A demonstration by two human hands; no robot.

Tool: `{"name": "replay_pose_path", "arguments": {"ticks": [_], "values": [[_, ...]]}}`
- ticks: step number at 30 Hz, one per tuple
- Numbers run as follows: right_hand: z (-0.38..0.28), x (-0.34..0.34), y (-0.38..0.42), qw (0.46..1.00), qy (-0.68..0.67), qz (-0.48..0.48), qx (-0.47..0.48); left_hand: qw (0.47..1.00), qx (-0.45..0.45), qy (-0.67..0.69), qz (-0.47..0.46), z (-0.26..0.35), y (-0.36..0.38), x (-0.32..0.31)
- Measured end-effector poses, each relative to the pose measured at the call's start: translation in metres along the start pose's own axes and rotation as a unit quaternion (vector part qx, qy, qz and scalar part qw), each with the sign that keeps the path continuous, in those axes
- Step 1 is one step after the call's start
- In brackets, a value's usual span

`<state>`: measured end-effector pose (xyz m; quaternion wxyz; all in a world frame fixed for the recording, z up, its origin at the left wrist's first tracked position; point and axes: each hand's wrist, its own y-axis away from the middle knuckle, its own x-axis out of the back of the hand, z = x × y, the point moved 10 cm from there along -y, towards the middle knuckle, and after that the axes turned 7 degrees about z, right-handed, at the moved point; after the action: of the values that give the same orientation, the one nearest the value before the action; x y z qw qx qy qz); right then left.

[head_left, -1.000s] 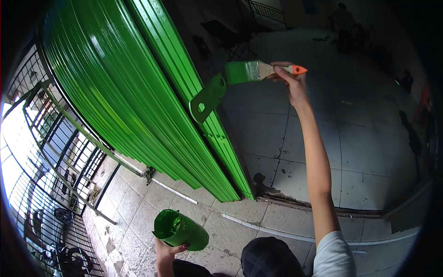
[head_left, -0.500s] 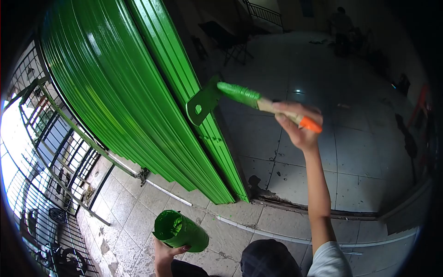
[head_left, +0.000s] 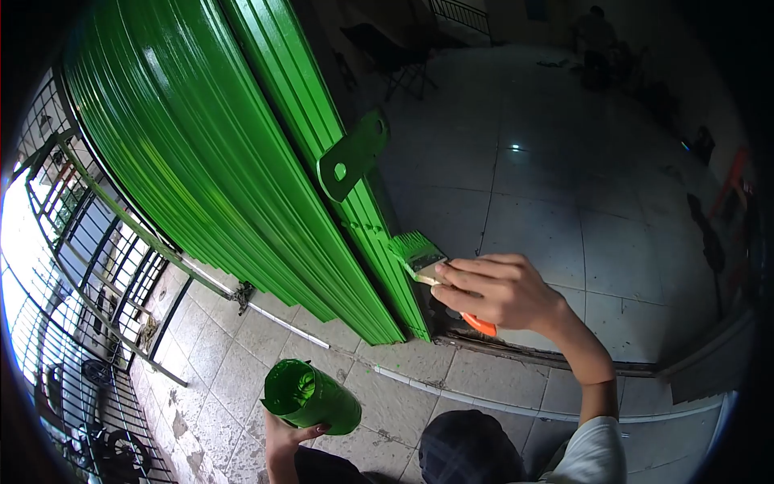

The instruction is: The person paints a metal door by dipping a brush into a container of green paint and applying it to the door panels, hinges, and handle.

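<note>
My right hand (head_left: 504, 294) is closed around a paintbrush (head_left: 426, 262), its bristles coated in green paint and its orange handle end showing below the fingers. The bristle tips are right at the edge of the green metal folding door (head_left: 218, 185), below a flat green hasp plate (head_left: 352, 157) with a hole in it. Low at the front, my left hand (head_left: 289, 440) wraps round a green paint-covered can (head_left: 326, 407), tilted with its open top toward the door. Wet green paint coats the inside of the can.
A tiled room (head_left: 548, 234) lies beyond the doorway, with a folding chair (head_left: 391, 60) and a person (head_left: 597, 36) at the back. A metal floor track (head_left: 516, 355) crosses the threshold. Black metal gate bars (head_left: 72, 339) stand at the left.
My right hand has brought the paintbrush down from beside the hasp plate to the door's edge below it. The left hand still holds the can in nearly the same place.
</note>
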<state>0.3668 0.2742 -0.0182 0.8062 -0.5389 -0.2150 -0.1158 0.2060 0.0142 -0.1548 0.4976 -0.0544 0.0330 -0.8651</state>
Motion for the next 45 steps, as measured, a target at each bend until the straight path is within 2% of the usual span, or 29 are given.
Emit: {"name": "replay_pose_path", "arguments": {"ticks": [2, 7, 12, 15, 18, 21, 24, 26, 29, 32, 37, 40, 41, 45], "values": [[0.025, 0.007, -0.023, 0.998, -0.067, 0.011, -0.013, 1.000, -0.006, -0.004, 0.002, 0.001, -0.001, -0.001], [0.063, 0.039, -0.068, 0.992, -0.063, 0.107, -0.010, 1.000, -0.016, 0.008, 0.010, 0.009, 0.000, -0.007], [0.059, 0.016, -0.002, 0.974, -0.081, 0.202, -0.066, 1.000, -0.008, 0.013, 0.005, 0.005, 0.002, -0.002], [0.040, -0.029, 0.047, 0.977, -0.142, 0.089, -0.130, 1.000, -0.021, 0.002, 0.007, 0.004, 0.001, 0.000], [0.042, -0.037, 0.074, 0.959, -0.211, 0.025, -0.188, 1.000, -0.002, -0.017, 0.003, 0.002, 0.001, 0.000], [0.058, -0.019, 0.075, 0.934, -0.240, 0.075, -0.255, 1.000, -0.013, -0.004, 0.011, 0.004, 0.001, -0.001], [0.086, 0.001, 0.073, 0.871, -0.274, 0.155, -0.378, 1.000, -0.001, 0.006, 0.007, 0.001, 0.002, -0.001], [0.109, 0.004, 0.080, 0.720, -0.357, 0.349, -0.481, 1.000, -0.004, 0.000, 0.006, 0.004, 0.000, -0.005], [0.114, 0.008, 0.048, 0.664, -0.411, 0.466, -0.416, 1.000, -0.005, -0.012, -0.008, 0.002, -0.002, -0.009], [0.112, -0.004, 0.023, 0.708, -0.371, 0.474, -0.369, 1.000, -0.012, 0.004, -0.005, 0.006, -0.002, -0.014], [0.126, -0.015, 0.028, 0.635, -0.374, 0.551, -0.393, 1.000, -0.014, 0.017, -0.006, 0.010, 0.000, -0.013], [0.126, -0.052, 0.051, 0.611, -0.430, 0.471, -0.470, 1.000, -0.014, 0.010, -0.004, 0.006, -0.001, -0.010], [0.117, -0.055, 0.056, 0.609, -0.414, 0.476, -0.481, 1.000, -0.016, 0.007, -0.001, 0.003, -0.001, -0.007], [0.100, -0.057, 0.082, 0.642, -0.406, 0.450, -0.470, 1.000, 0.006, -0.003, -0.005, -0.001, -0.002, -0.006]]}}
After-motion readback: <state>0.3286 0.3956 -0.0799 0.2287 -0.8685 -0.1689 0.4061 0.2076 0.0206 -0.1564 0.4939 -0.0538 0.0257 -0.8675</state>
